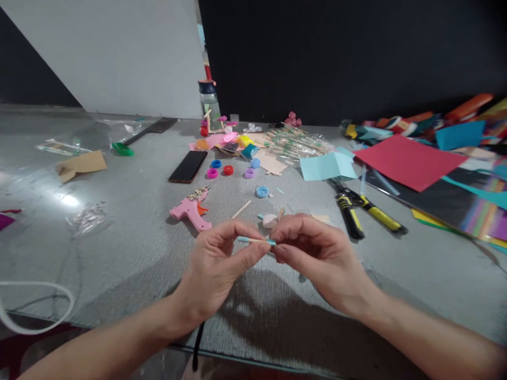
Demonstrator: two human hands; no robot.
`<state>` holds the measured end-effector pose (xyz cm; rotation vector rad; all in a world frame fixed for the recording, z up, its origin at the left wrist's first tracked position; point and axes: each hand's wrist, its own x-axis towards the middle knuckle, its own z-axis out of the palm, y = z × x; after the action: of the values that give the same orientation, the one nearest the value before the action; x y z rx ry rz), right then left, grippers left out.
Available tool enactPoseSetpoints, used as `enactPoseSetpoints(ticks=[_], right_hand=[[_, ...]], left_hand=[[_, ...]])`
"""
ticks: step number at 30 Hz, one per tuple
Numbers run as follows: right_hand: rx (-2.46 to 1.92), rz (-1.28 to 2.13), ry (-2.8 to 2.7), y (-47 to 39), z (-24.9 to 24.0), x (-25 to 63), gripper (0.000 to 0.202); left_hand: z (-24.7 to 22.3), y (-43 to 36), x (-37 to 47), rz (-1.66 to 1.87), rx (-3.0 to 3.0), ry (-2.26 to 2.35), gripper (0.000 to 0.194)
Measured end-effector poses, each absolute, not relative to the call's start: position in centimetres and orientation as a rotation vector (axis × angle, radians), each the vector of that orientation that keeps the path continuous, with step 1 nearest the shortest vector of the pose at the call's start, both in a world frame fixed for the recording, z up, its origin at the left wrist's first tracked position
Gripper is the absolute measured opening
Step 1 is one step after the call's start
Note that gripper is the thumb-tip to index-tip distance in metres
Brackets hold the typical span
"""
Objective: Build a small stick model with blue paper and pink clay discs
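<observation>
A thin small stick with light blue on both ends lies across the fingertips, low in the middle of the view. My left hand pinches it between thumb and fingers. At its right end, my right hand has thumb and fingertips closed on the blue tip. The two hands nearly touch there. Just behind them is a whitish round piece, partly hidden by the fingers. Another bare stick rests on the grey table, and a light blue cap sits farther back.
A pink glue gun and a black phone are left of centre. Yellow-black pliers and red paper lie right. Bottle caps, packed sticks and a bottle stand or lie behind. A white cable loops at left.
</observation>
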<state>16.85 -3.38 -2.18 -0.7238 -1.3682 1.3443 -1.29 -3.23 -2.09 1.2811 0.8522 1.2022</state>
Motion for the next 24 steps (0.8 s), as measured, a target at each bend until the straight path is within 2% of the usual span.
enactPoseSetpoints(ticks=[15,24], right_hand=[[-0.734,1.36,-1.335,-3.19,-2.23,16.76,0.01],[-0.736,1.201,-1.422,-3.45,-2.3,16.76,0.006]], left_hand=[[-2.04,-3.56,-1.08,1.217,1.243,0.816,0.008],[-2.31,-3.58,-1.09,1.22,1.26,0.82,0.007]])
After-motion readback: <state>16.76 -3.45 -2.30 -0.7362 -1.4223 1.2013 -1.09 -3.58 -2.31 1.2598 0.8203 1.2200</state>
